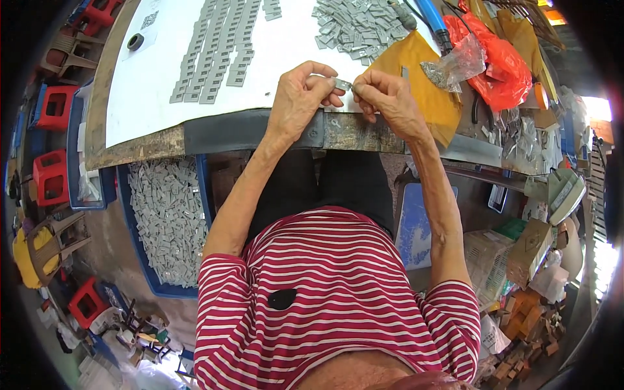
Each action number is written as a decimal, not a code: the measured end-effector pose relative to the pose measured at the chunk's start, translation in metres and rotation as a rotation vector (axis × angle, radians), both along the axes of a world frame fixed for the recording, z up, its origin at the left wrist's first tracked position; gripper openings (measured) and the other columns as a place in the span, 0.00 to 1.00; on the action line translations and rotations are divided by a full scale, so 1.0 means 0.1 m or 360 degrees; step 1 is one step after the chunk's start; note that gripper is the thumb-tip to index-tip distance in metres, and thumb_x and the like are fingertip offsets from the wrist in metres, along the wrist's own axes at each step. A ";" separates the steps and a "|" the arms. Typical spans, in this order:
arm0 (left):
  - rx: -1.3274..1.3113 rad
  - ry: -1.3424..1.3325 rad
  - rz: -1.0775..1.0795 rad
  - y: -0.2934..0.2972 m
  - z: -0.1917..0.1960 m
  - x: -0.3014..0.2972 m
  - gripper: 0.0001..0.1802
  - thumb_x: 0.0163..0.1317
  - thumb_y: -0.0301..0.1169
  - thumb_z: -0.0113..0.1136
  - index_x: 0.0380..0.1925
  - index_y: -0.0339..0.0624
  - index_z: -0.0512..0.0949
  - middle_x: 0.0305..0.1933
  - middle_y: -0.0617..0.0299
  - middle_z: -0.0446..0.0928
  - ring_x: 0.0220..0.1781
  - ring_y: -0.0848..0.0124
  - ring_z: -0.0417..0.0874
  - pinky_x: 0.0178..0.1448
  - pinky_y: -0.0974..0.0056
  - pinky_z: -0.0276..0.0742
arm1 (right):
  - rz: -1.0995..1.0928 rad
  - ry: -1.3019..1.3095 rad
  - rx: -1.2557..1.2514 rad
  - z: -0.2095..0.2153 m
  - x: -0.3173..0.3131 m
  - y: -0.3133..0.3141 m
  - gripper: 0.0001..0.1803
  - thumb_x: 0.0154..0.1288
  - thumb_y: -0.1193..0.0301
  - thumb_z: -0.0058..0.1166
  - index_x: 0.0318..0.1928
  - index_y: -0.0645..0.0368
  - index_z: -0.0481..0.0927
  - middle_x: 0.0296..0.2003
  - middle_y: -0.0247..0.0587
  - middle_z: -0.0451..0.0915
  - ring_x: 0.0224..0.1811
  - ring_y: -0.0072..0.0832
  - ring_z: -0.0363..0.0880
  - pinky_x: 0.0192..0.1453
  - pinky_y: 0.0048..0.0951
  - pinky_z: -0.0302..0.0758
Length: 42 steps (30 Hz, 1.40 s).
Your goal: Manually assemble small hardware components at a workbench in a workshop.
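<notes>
Risk: the small grey metal piece (pixel 342 83), upper centre of frame, sits over the desk (pixel 260 130) edge; a slip would likely drop it to the floor. Your left hand (pixel 300 97) and right hand (pixel 389 99) pinch its ends, each grip apparently clamped tight.
</notes>
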<state>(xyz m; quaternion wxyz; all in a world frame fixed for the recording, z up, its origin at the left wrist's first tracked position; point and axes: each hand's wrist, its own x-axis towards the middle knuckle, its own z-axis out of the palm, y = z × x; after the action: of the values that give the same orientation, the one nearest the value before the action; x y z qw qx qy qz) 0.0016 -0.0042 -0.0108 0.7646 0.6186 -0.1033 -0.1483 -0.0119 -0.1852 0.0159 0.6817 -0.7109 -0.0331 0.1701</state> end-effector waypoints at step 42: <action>-0.0010 0.0064 -0.0113 0.03 -0.04 0.00 0.11 0.59 0.27 0.52 0.40 0.32 0.73 0.24 0.58 0.78 0.26 0.76 0.79 0.33 0.76 0.74 | 0.0060 0.0011 0.0011 -0.05 0.09 0.01 0.06 0.58 0.76 0.52 0.36 0.66 0.76 0.21 0.35 0.75 0.18 0.17 0.73 0.21 0.14 0.69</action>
<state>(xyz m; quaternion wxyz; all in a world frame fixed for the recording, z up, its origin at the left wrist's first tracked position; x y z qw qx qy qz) 0.0018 -0.0007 -0.0145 0.7627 0.6091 -0.1104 -0.1875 -0.0031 -0.1842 0.0105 0.6810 -0.7071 -0.0448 0.1852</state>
